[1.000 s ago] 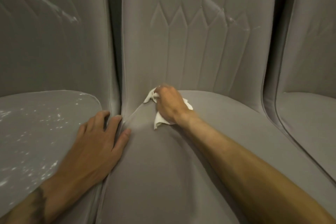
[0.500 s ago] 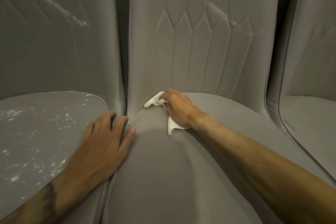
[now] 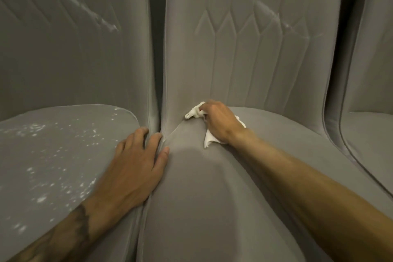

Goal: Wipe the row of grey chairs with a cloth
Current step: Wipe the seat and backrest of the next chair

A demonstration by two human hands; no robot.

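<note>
Lying crumpled at the back of the seat of the middle chair [image 3: 202, 208], where it meets the backrest [image 3: 244, 53], the white cloth [image 3: 195, 112] is bunched under the right hand [image 3: 219, 122], whose curled fingers grip it against the crease; the left hand [image 3: 136, 164] lies flat, fingers straight and holding nothing, across the gap between the middle chair and the left chair [image 3: 53, 176]; pale specks [image 3: 40, 199] dot that seat; a third grey chair [image 3: 368, 144] stands just beside on the right.
</note>
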